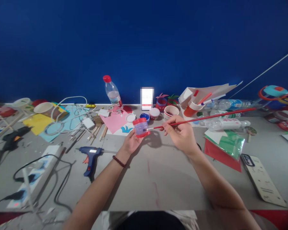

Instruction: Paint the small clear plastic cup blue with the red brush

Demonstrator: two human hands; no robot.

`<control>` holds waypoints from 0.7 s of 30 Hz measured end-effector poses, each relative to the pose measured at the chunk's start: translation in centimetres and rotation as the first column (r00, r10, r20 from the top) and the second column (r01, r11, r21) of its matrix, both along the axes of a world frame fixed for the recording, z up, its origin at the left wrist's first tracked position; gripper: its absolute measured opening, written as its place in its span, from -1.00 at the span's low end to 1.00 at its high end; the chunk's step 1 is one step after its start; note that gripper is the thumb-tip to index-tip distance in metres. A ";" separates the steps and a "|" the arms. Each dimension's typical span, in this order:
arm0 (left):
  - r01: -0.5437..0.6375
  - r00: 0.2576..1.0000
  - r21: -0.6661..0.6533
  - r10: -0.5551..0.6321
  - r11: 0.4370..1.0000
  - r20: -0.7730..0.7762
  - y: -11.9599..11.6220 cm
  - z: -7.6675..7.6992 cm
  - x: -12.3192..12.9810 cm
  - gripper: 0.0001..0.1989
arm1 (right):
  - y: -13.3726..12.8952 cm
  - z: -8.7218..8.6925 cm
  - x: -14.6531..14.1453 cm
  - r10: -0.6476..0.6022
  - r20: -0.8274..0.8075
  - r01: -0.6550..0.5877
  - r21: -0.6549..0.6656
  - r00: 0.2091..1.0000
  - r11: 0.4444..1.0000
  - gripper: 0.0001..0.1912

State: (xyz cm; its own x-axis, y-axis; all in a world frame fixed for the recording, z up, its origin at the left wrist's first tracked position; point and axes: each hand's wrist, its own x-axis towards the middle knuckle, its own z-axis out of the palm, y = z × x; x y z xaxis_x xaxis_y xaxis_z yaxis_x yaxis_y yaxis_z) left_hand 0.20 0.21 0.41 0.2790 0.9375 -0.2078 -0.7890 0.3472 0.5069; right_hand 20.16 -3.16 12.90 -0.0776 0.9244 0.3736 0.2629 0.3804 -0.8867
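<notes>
My left hand (130, 144), with a beaded bracelet on its wrist, holds up a small round piece (140, 128) with red rims and a lavender middle band. Its exact kind is hard to tell. In my right hand (181, 134) is a long red-handled paintbrush (220, 115), pinched near its ferrule. The brush tip touches or nearly touches the lavender band. Just behind the piece stand an open jar of blue paint (144, 117) and a pale pink jar (154, 113). A paper cup with dark liquid (171, 111) is beyond my right hand.
On the left lie a blue glue gun (92, 158), a power strip (36, 179) with cords, and coloured paper (115, 120). A red-capped bottle (113, 92) stands at the back. To the right are plastic bottles (227, 124), green and red sheets (227, 143) and a phone (264, 180).
</notes>
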 end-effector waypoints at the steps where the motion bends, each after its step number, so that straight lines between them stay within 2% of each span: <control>1: 0.002 1.000 -0.004 -0.002 1.000 0.000 0.0 0.0 0.0 -0.73 | 0.0 0.0 -0.1 0.010 -0.001 -0.010 0.000 1.000 1.000 -0.80; 4: 0.008 1.000 -0.012 -0.008 1.000 -0.002 0.0 0.1 0.1 -0.74 | 0.0 -0.1 -0.2 0.021 0.016 -0.021 0.005 1.000 1.000 -0.78; 12: 0.000 1.000 -0.020 0.000 1.000 0.015 0.0 -0.1 0.0 -0.76 | 0.3 -0.3 0.3 -0.046 0.129 0.044 0.019 0.991 0.999 -0.79; 21: 0.001 1.000 -0.002 -0.001 1.000 0.029 -0.1 0.3 0.1 -0.68 | 0.9 -0.7 0.5 -0.041 0.122 0.046 -0.037 0.992 0.998 -0.79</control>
